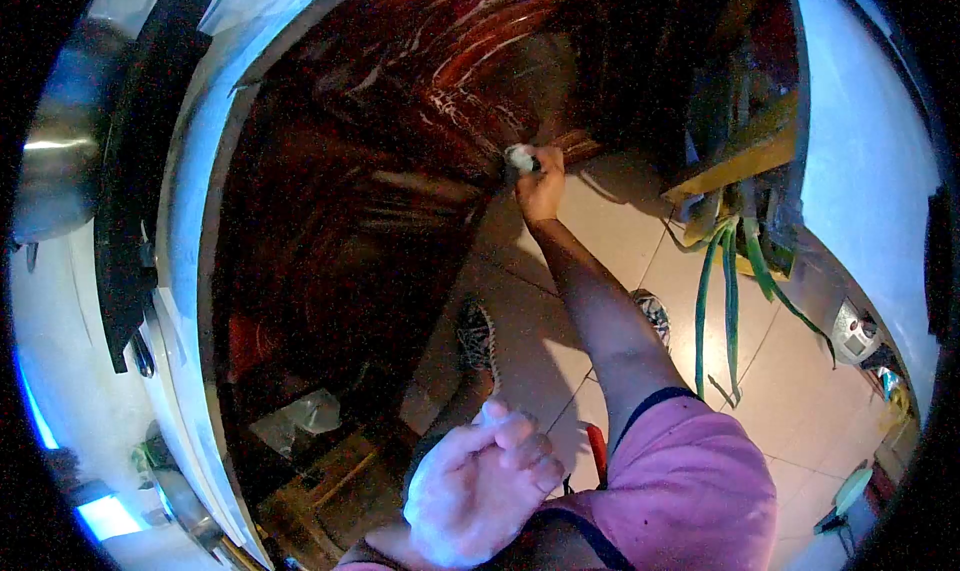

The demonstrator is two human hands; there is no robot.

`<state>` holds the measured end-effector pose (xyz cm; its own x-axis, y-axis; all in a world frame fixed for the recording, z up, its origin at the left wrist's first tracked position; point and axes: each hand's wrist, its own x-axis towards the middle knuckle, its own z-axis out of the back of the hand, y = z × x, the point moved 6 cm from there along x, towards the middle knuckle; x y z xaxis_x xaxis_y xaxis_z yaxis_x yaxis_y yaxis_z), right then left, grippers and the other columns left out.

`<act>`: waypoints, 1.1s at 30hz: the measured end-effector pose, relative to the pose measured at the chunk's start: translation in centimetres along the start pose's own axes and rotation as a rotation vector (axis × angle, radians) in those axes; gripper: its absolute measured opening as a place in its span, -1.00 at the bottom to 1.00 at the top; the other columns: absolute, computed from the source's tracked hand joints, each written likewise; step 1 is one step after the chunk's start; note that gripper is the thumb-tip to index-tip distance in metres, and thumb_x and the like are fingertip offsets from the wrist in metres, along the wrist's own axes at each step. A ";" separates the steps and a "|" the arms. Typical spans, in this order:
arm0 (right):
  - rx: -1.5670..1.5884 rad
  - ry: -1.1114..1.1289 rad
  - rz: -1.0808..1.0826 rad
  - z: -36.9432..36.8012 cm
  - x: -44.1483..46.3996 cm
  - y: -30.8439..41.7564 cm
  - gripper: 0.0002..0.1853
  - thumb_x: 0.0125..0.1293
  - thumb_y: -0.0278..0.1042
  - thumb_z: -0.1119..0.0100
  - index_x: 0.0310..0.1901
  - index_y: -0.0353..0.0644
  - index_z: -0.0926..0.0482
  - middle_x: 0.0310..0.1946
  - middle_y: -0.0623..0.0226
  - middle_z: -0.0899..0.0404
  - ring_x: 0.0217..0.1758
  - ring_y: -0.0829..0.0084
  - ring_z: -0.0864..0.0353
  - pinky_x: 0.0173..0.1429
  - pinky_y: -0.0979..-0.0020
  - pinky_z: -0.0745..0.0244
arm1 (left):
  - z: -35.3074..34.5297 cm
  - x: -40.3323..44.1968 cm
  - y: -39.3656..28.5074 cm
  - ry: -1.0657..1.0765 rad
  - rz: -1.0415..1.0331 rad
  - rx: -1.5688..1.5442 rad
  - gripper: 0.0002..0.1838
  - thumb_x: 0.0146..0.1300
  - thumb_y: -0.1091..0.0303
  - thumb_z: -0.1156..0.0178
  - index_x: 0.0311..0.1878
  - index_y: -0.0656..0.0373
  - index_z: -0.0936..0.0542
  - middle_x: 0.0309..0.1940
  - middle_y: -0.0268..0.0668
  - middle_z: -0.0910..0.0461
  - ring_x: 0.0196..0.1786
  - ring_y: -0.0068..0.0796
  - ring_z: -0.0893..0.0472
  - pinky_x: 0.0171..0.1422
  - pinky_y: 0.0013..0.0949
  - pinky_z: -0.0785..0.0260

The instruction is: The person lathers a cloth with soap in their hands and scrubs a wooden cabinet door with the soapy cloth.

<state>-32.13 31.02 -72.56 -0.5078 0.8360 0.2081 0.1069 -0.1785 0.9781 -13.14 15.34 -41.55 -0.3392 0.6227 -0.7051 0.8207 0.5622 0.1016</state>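
Observation:
My right hand (541, 185) is closed round a small white-and-black scrubber (521, 158), mostly covered by the fingers, so its exact kind is unclear. It is at the edge of a dark reddish-brown surface (400, 141), which carries whitish, foam-like streaks in curved strokes. Close to my body, my left hand (482, 486) is raised with its palm partly turned up. Its fingers curl inward, and nothing shows in them.
Light floor tiles (620, 221) lie below, with my shoes (477, 336) on them. Long green leaves (731, 301) hang at the right beside a wooden board (735, 161). A clear plastic bag (298, 423) sits at lower left. A metal pot (65, 141) stands at far left.

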 end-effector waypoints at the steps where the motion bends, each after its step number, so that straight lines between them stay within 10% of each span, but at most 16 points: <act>1: -0.034 0.029 0.094 0.1 0.3 3.0 -0.69 -0.17 -0.64 -0.07 -0.27 -0.25 -0.52 -0.24 0.09 -0.41 -0.18 0.05 -0.44 -0.12 0.26 -0.39 | -0.6 -0.1 0.0 0.045 -0.006 0.018 -0.85 0.26 0.43 0.05 -0.19 0.04 -0.51 -0.41 -0.45 -0.44 -0.37 -0.56 -0.42 -0.15 -0.39 -0.24; 23: 0.054 -0.017 0.336 -0.2 1.5 9.3 -0.79 -0.07 -0.67 -0.22 -0.33 -0.29 -0.50 -0.29 0.17 -0.41 -0.20 0.20 -0.41 -0.09 0.36 -0.33 | -0.9 -0.7 -0.6 0.030 -0.065 0.037 -0.85 0.26 0.43 0.04 -0.17 0.04 -0.51 -0.41 -0.45 -0.44 -0.36 -0.57 -0.42 -0.15 -0.40 -0.25; 27: -0.049 0.021 0.159 -0.1 -0.4 1.6 -0.67 -0.21 -0.60 0.01 -0.27 -0.35 -0.49 -0.25 0.05 -0.41 -0.13 0.03 -0.38 0.00 0.27 -0.33 | -0.6 -0.6 -0.2 0.003 -0.039 0.011 -0.84 0.27 0.43 0.05 -0.16 0.05 -0.51 -0.42 -0.45 -0.45 -0.37 -0.56 -0.42 -0.13 -0.40 -0.25; 33: 0.075 -0.013 0.301 -0.1 1.4 10.0 -0.70 -0.16 -0.73 0.05 -0.30 -0.32 -0.48 -0.31 0.14 -0.37 -0.17 0.14 -0.39 -0.02 0.39 -0.31 | -0.5 -0.3 -0.2 -0.017 -0.032 -0.012 -0.83 0.29 0.42 0.08 -0.15 0.05 -0.51 -0.41 -0.45 -0.45 -0.36 -0.57 -0.43 -0.12 -0.38 -0.26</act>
<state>-31.88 30.37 -62.43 -0.4326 0.7583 0.4876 0.3141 -0.3802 0.8700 -13.44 15.36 -41.01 -0.3573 0.5948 -0.7201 0.8041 0.5881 0.0869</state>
